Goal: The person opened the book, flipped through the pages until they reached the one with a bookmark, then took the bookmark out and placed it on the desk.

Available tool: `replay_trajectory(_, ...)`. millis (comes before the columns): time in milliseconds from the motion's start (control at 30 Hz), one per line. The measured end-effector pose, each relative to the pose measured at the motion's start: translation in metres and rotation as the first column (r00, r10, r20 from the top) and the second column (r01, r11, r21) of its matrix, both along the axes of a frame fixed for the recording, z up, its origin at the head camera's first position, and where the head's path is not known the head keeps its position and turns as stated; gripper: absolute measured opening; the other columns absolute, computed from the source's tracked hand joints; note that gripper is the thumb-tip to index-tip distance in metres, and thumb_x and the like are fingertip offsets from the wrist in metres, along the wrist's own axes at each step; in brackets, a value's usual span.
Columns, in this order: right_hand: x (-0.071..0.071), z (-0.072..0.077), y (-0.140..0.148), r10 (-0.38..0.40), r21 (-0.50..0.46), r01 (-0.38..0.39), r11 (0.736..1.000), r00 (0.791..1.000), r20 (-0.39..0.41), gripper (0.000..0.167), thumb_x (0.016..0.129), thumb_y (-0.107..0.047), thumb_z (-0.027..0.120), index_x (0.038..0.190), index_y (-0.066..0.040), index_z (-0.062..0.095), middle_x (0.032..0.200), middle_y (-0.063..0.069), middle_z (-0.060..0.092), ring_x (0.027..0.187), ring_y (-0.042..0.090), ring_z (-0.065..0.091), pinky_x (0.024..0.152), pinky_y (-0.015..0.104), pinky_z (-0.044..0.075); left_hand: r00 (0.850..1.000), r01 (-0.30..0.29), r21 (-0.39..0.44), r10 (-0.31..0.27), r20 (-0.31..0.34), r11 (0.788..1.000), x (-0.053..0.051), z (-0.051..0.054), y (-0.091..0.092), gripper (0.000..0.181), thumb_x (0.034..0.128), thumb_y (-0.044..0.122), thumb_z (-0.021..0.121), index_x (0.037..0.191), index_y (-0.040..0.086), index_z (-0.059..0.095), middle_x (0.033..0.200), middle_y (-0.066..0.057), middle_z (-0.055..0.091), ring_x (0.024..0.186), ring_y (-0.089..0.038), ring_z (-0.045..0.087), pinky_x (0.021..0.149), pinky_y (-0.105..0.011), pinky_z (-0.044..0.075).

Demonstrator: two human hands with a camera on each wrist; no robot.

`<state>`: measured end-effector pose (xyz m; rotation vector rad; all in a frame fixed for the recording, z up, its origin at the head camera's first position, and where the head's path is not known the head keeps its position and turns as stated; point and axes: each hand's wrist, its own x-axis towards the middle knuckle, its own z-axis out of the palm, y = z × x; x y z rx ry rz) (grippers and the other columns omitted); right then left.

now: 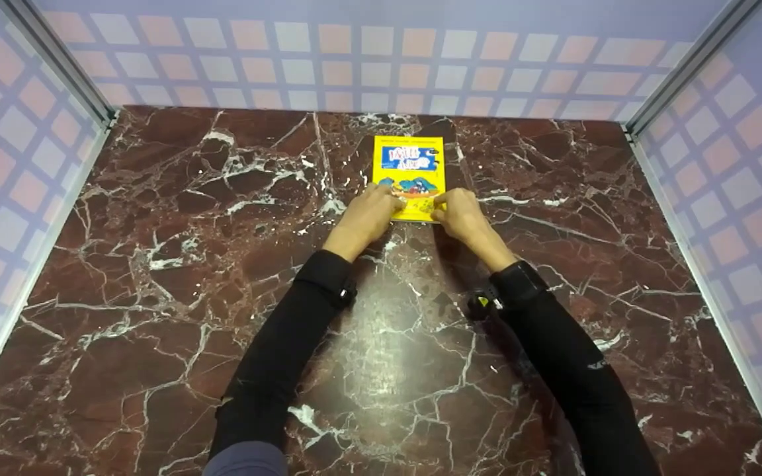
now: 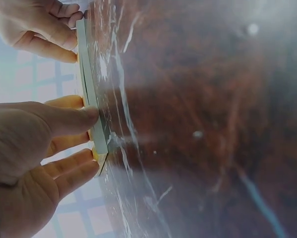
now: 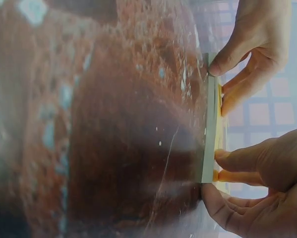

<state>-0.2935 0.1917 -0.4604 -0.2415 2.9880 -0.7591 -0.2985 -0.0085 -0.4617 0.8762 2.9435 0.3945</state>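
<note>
A yellow book (image 1: 409,173) with a blue title panel and a colourful picture lies on the marbled table, its cover facing up. At its lower left corner is my left hand (image 1: 371,213); in the left wrist view the thumb of the left hand (image 2: 44,148) presses the page edges (image 2: 89,74), with fingers spread over the cover side. My right hand (image 1: 464,218) is at the lower right corner. In the right wrist view, the right hand (image 3: 267,188) has curled fingers holding that corner, with fingertips at the cover and beside the edge.
The dark red marbled table (image 1: 156,297) has white veins. Panels with pink and white squares (image 1: 354,59) stand behind it and on both sides, joined by grey metal posts at the back corners. Black straps with small devices circle both wrists.
</note>
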Motion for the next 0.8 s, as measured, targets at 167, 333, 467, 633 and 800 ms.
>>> replay_trajectory(167, 0.008, 0.000, 0.000, -0.008, -0.011, 0.008, 1.000, 1.000, 0.010, 0.017, 0.089, -0.003, 0.073, 0.102, 0.006, 0.078, 0.104, 0.023, 0.074, 0.095, 0.039, 0.064, 0.090, 0.050, 0.054, 1.000, 0.009, -0.010, -0.009, -0.007, 1.000, 0.006, 0.001, -0.002, 0.030, 0.0968, -0.003, 0.061, 0.116, 0.013, 0.078, 0.125, -0.017, 0.063, 0.119, -0.037, 0.055, 0.101, -0.047, 0.053)
replay_trajectory(333, 0.019, 0.001, -0.001, -0.013, -0.020, 0.013, 1.000, 1.000, 0.020, 0.017, 0.088, -0.002, 0.073, 0.102, 0.006, 0.078, 0.106, 0.024, 0.073, 0.095, 0.041, 0.065, 0.090, 0.050, 0.055, 1.000, 0.029, -0.008, -0.029, -0.003, 1.000, 0.014, 0.003, -0.005, 0.033, 0.0968, -0.001, 0.062, 0.122, 0.014, 0.077, 0.122, -0.016, 0.064, 0.115, -0.037, 0.057, 0.100, -0.047, 0.052)
replay_trajectory(467, 0.028, 0.003, 0.000, -0.017, -0.015, 0.017, 1.000, 1.000, 0.024, 0.022, 0.087, -0.003, 0.074, 0.106, 0.006, 0.077, 0.112, 0.026, 0.072, 0.103, 0.043, 0.066, 0.095, 0.051, 0.055, 0.999, 0.042, -0.018, -0.042, -0.001, 0.999, 0.022, 0.005, -0.005, 0.032, 0.0972, 0.002, 0.062, 0.124, 0.013, 0.077, 0.120, -0.016, 0.065, 0.114, -0.036, 0.057, 0.100, -0.046, 0.052)
replay_trajectory(633, 0.041, 0.005, 0.001, -0.020, 0.003, 0.020, 1.000, 0.999, 0.039, 0.024, 0.086, -0.006, 0.077, 0.106, 0.007, 0.077, 0.116, 0.027, 0.071, 0.109, 0.044, 0.067, 0.097, 0.051, 0.054, 0.998, 0.047, -0.023, -0.046, 0.043, 0.999, 0.034, 0.007, -0.006, 0.035, 0.0964, 0.001, 0.063, 0.127, 0.013, 0.075, 0.125, -0.014, 0.064, 0.116, -0.034, 0.056, 0.100, -0.046, 0.053)
replay_trajectory(800, 0.053, 0.006, 0.000, -0.012, 0.000, 0.012, 1.000, 0.997, 0.071, 0.026, 0.085, -0.006, 0.077, 0.107, 0.009, 0.075, 0.113, 0.029, 0.071, 0.102, 0.043, 0.068, 0.090, 0.049, 0.057, 0.997, 0.054, -0.043, -0.051, 0.066, 0.998, 0.047, 0.007, -0.008, 0.035, 0.0984, 0.004, 0.063, 0.129, 0.015, 0.073, 0.129, -0.013, 0.064, 0.118, -0.032, 0.056, 0.102, -0.044, 0.051)
